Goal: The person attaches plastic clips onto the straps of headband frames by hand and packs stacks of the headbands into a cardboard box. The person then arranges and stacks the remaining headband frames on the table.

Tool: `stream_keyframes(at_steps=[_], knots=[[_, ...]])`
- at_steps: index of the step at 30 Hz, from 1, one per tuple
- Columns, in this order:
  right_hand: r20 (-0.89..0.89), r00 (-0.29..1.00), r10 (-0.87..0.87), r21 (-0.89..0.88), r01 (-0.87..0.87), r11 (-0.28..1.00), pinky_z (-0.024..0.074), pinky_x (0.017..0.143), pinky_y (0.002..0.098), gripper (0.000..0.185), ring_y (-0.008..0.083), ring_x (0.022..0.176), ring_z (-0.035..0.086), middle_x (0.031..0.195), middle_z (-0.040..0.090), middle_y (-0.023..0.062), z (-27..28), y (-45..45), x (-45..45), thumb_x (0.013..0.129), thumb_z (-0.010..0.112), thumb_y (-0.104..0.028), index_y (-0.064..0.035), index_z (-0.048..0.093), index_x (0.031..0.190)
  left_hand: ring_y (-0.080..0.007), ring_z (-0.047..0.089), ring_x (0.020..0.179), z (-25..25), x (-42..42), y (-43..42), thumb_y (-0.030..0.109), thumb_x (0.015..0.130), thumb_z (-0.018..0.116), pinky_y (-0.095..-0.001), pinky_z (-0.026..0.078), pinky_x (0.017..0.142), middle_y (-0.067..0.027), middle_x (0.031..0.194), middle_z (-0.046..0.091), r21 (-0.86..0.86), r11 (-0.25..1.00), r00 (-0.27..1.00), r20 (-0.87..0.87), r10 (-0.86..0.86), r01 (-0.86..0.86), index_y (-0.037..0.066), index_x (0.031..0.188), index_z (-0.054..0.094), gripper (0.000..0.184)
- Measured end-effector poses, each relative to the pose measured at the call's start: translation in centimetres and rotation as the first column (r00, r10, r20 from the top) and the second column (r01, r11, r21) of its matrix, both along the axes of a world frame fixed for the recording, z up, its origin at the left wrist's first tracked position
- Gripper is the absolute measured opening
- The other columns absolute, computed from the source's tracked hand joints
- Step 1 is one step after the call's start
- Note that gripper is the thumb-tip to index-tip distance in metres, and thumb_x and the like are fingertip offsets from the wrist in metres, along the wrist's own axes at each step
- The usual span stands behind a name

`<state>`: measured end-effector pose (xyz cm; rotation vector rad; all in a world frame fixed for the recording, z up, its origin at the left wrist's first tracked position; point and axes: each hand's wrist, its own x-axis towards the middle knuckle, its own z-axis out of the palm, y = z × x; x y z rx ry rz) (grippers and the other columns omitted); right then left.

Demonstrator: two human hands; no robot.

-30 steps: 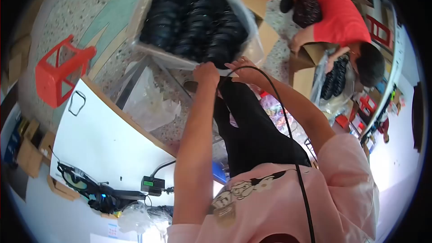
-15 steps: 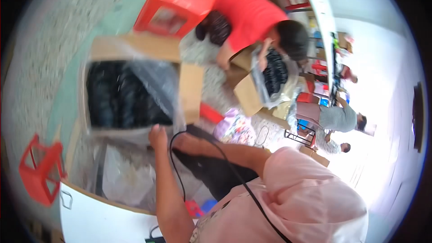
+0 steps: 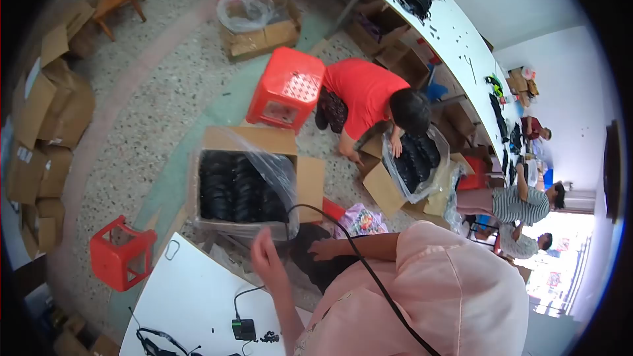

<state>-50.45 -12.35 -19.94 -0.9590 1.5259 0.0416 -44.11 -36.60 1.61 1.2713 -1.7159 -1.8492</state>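
Note:
My left hand (image 3: 266,258) is at the near edge of an open cardboard box (image 3: 310,181), fingers loosely stretched towards its clear plastic liner (image 3: 273,175). I cannot see anything in the fingers, nor whether they touch the plastic. Packed rows of black curved items (image 3: 234,188) fill the box; their exact kind is unclear. My right hand (image 3: 323,249) rests against my dark trousers (image 3: 306,260) with its fingers apart and holds nothing. A black cable (image 3: 359,257) runs across my pink shirt.
A person in a red shirt (image 3: 369,89) bends over another lined box of black items (image 3: 415,161). Red stools (image 3: 290,86) stand on the floor. Beside me is a white table (image 3: 191,290) bearing a small black device (image 3: 243,329). A long white table (image 3: 461,46) stretches along the wall.
The view has shifted and shows more of the room. My left hand, earlier right at the box's edge with its fingers closed, is now slightly back from it. The right hand stays by my trousers.

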Motion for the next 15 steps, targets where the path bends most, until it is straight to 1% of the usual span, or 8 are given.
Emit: stream_keyframes(at_steps=[2, 3, 6, 8, 10, 12, 13, 15], knots=[[-0.053, 0.995, -0.082, -0.212, 0.069, 0.975, 0.0521, 0.097, 0.0531, 0.048, 0.0422, 0.108, 0.063, 0.127, 0.062, 0.0182, -4.3, 2.5, 0.5, 0.093, 0.059, -0.044, -0.0135, 0.064, 0.13, -0.0231, 0.066, 0.111, 4.9, 3.4, 2.7, 0.017, 0.106, 0.054, -0.0344, 0.05, 0.1, -0.0137, 0.12, 0.07, 0.084, 0.993, 0.982, 0.178, 0.066, -0.082, -0.003, 0.123, 0.066, 0.029], [-0.061, 0.99, -0.124, -0.315, 0.099, 0.944, 0.0542, 0.094, 0.052, 0.046, 0.0436, 0.097, 0.067, 0.118, 0.066, 0.0199, -5.8, 3.3, 1.0, 0.093, 0.058, -0.044, -0.0116, 0.068, 0.123, -0.023, 0.066, 0.109, 6.5, 5.3, 4.3, 0.016, 0.105, 0.055, -0.0344, 0.05, 0.099, -0.0138, 0.117, 0.07, 0.068, 0.993, 0.978, 0.193, 0.079, -0.094, -0.003, 0.121, 0.067, 0.028], [0.012, 0.968, 0.251, -0.123, -0.247, 0.961, 0.0507, 0.102, 0.0483, 0.051, 0.0389, 0.124, 0.061, 0.138, 0.062, 0.0182, -3.8, 0.4, -3.4, 0.097, 0.057, -0.042, -0.0122, 0.062, 0.138, -0.0232, 0.067, 0.106, 7.2, 12.5, 10.1, 0.014, 0.103, 0.059, -0.0354, 0.051, 0.096, -0.0146, 0.108, 0.072, 0.121, 0.975, 0.947, 0.285, 0.147, -0.188, -0.004, 0.114, 0.071, 0.024], [-0.005, 0.982, 0.189, -0.191, -0.187, 0.964, 0.0525, 0.1, 0.0474, 0.046, 0.0374, 0.116, 0.065, 0.125, 0.069, 0.0172, -3.9, 1.0, -6.2, 0.097, 0.058, -0.038, -0.0097, 0.065, 0.132, -0.0238, 0.068, 0.103, 6.7, 16.9, 14.6, 0.013, 0.101, 0.06, -0.0359, 0.052, 0.095, -0.0148, 0.105, 0.073, 0.095, 0.961, 0.937, 0.264, 0.227, -0.259, -0.004, 0.112, 0.071, 0.023], [0.023, 0.98, 0.198, -0.211, -0.189, 0.959, 0.0528, 0.092, 0.0439, 0.041, 0.0344, 0.108, 0.066, 0.12, 0.07, 0.0147, -4.8, 1.2, -9.4, 0.098, 0.057, -0.035, -0.0089, 0.066, 0.128, -0.0248, 0.069, 0.1, 4.1, 21.3, 20.7, 0.014, 0.1, 0.062, -0.0365, 0.053, 0.092, -0.015, 0.105, 0.074, 0.045, 0.898, 0.869, 0.278, 0.409, -0.437, -0.004, 0.113, 0.072, 0.025], [0.079, 0.987, 0.141, -0.167, -0.126, 0.978, 0.0531, 0.084, 0.0403, 0.037, 0.0315, 0.1, 0.068, 0.114, 0.071, 0.0123, -5.8, -0.1, -13.3, 0.099, 0.056, -0.033, -0.0081, 0.066, 0.124, -0.0254, 0.07, 0.101, 9.2, 20.4, 21.7, 0.015, 0.101, 0.06, -0.0361, 0.053, 0.093, -0.0158, 0.107, 0.074, -0.076, 0.937, 0.807, 0.488, 0.332, -0.34, -0.004, 0.115, 0.071, 0.026], [0.131, 0.989, 0.066, -0.136, -0.048, 0.99, 0.0532, 0.08, 0.0385, 0.035, 0.03, 0.096, 0.068, 0.111, 0.071, 0.011, -6.0, -1.1, -15.4, 0.1, 0.055, -0.032, -0.0077, 0.066, 0.122, -0.0264, 0.071, 0.103, 9.0, 20.8, 23.7, 0.016, 0.102, 0.059, -0.0364, 0.053, 0.093, -0.017, 0.109, 0.074, -0.134, 0.899, 0.777, 0.461, 0.429, -0.417, -0.003, 0.117, 0.07, 0.027], [0.265, 0.951, -0.159, -0.044, 0.177, 0.983, 0.0535, 0.072, 0.035, 0.031, 0.027, 0.088, 0.069, 0.105, 0.072, 0.0086, -6.1, -4.1, -18.8, 0.101, 0.055, -0.029, -0.007, 0.067, 0.118, -0.028, 0.071, 0.107, 9.9, 21.2, 26.9, 0.014, 0.102, 0.058, -0.0371, 0.053, 0.094, -0.0181, 0.113, 0.074, -0.024, 0.717, 0.637, 0.439, 0.634, -0.696, -0.003, 0.12, 0.069, 0.027]])
